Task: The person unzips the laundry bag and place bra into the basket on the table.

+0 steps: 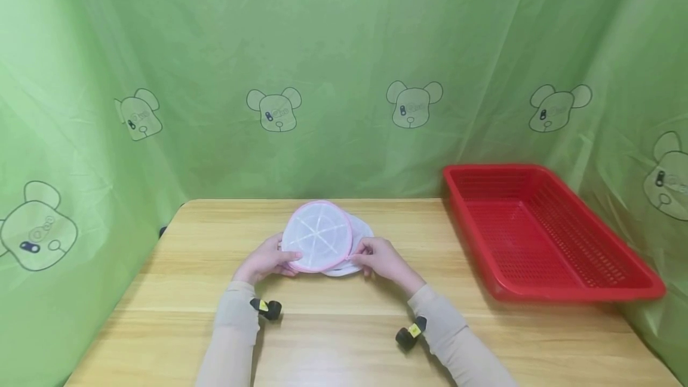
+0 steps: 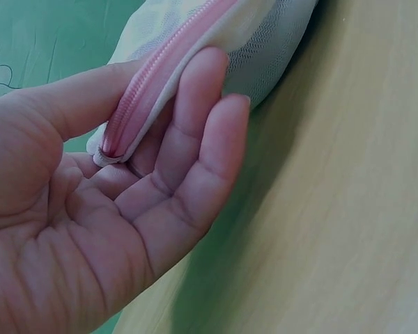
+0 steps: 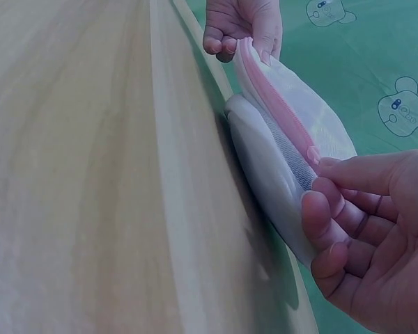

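Observation:
A round white mesh laundry bag (image 1: pixel 317 233) with a pink zipper (image 3: pixel 282 104) round its edge is held tilted over the middle of the table. My left hand (image 1: pixel 267 260) grips its left side, thumb on the upper mesh face and fingers beneath. In the left wrist view, one end of the zipper (image 2: pixel 136 104) lies between that thumb and the fingers. On the other side, my right hand (image 1: pixel 383 260) pinches the pink zipper pull (image 3: pixel 313 154) between thumb and index finger. The zipper looks closed along the stretch between the hands. The bag's pale lower half (image 3: pixel 265 160) bulges below it.
A red plastic basket (image 1: pixel 486 243) with perforated walls stands at the right of the wooden table (image 1: pixel 333 339). Green curtains (image 1: pixel 344 34) printed with bear heads surround the table at the back and both sides.

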`<state>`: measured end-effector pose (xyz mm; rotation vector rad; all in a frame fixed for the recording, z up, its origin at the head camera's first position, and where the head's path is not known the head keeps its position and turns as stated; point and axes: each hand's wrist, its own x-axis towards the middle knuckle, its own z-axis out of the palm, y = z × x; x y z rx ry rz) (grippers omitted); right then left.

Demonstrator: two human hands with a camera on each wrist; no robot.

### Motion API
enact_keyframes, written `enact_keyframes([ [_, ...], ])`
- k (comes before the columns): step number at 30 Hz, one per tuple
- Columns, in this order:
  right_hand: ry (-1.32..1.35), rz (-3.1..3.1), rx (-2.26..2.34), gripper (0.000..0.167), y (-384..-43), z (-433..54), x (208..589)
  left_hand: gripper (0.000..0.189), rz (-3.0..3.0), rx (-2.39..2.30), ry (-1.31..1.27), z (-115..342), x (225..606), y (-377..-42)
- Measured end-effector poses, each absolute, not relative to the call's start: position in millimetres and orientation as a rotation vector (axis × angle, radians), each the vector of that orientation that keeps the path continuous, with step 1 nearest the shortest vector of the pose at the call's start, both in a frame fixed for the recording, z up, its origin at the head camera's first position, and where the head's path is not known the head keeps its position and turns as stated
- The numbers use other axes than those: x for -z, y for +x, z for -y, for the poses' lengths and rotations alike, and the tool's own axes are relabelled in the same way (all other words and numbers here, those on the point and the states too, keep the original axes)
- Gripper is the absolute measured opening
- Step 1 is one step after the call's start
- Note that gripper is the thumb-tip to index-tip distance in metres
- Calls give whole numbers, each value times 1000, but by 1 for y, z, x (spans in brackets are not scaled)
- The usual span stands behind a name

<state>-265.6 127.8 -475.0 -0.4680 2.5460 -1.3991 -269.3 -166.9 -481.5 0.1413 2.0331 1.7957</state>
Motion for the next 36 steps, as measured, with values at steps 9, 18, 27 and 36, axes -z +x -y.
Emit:
enact_keyframes([
  [9,-474,-2544,1408,16,-266,-128,474,56,-2034,-1801,136,167,482,-269],
  [18,-466,-2569,1388,16,-267,-130,473,55,-2035,-1797,142,167,480,-270],
  [27,-445,-2565,1394,15,-269,-131,474,56,-2021,-1793,156,168,480,-269],
  [36,-441,-2563,1405,15,-269,-132,474,56,-2015,-1793,154,168,481,-269],
])
